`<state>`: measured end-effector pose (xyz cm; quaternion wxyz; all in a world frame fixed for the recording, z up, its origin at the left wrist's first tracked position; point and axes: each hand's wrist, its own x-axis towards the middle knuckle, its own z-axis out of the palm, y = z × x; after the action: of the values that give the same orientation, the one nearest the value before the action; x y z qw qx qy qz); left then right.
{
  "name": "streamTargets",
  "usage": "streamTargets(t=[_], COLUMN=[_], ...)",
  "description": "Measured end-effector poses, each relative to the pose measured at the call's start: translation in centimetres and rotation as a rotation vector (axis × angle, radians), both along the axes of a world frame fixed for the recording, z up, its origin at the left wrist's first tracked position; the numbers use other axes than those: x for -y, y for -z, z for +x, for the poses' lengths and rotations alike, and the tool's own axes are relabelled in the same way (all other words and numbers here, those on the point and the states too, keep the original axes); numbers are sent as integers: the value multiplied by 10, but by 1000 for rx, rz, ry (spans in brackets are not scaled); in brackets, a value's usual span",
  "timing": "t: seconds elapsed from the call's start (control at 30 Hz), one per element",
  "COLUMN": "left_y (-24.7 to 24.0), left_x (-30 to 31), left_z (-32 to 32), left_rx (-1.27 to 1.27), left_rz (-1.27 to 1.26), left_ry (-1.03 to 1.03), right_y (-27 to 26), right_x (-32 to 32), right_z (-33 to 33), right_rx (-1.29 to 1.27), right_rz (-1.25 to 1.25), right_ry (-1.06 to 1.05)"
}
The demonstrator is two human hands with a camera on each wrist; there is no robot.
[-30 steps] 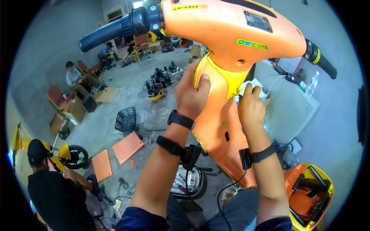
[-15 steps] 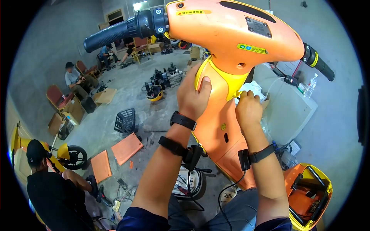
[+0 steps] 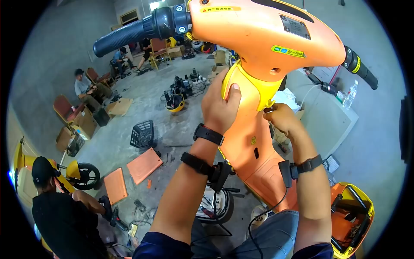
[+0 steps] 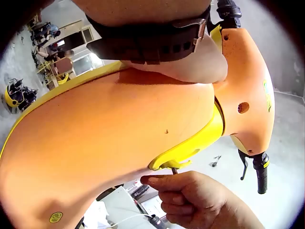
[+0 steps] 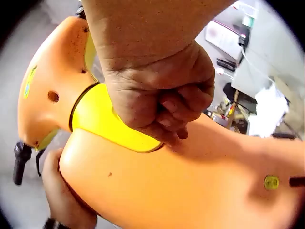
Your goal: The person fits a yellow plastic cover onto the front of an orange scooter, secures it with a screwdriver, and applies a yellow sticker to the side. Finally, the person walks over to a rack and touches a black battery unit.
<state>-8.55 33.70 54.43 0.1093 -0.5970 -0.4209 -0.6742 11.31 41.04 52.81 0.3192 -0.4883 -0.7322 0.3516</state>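
Note:
In the head view an orange electric scooter (image 3: 252, 90) stands before me, with yellow trim (image 3: 258, 88) below its handlebar cover. My left hand (image 3: 221, 105) grips the left edge of its front panel, thumb on the face and fingers hidden behind. At the right edge, beside a yellow hook (image 3: 269, 104), is my right hand (image 3: 285, 118) with curled fingers. The left wrist view has a thin dark rod (image 4: 175, 171) between that hook (image 4: 174, 163) and the right thumb and forefinger, which pinch it; its kind cannot be told.
Behind the scooter, a grey cabinet (image 3: 323, 116) bears a plastic bottle (image 3: 350, 93). A black basket (image 3: 142, 134) and orange panels (image 3: 144, 165) lie on the floor. A person in black (image 3: 62, 216) sits at lower left. An orange and yellow box (image 3: 353, 220) is at lower right.
My right hand has turned at the wrist beside the hook, and its forearm has swung outward to the right. The left hand keeps its grip on the panel.

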Motion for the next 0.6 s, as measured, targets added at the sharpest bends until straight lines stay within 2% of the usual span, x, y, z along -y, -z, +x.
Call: streamTargets(t=[0.17, 0.23, 0.3, 0.43, 0.53, 0.6], left_y=[-1, -4, -8, -5, 1, -3], left_x=[-3, 0, 1, -3, -5, -2], left_z=[2, 4, 3, 1, 0, 2], left_rx=[-31, 61, 20, 53, 64, 115], left_rz=[60, 9, 43, 38, 29, -9], left_ry=[5, 145, 131, 146, 154, 235], right_y=[0, 2, 3, 12, 8, 6], right_x=[6, 16, 20, 23, 34, 38], right_z=[6, 2, 5, 9, 8, 8], right_rx=[121, -5, -7, -15, -14, -1], right_rz=[126, 167, 172, 356, 427, 446], right_ry=[-21, 66, 82, 32, 109, 120])
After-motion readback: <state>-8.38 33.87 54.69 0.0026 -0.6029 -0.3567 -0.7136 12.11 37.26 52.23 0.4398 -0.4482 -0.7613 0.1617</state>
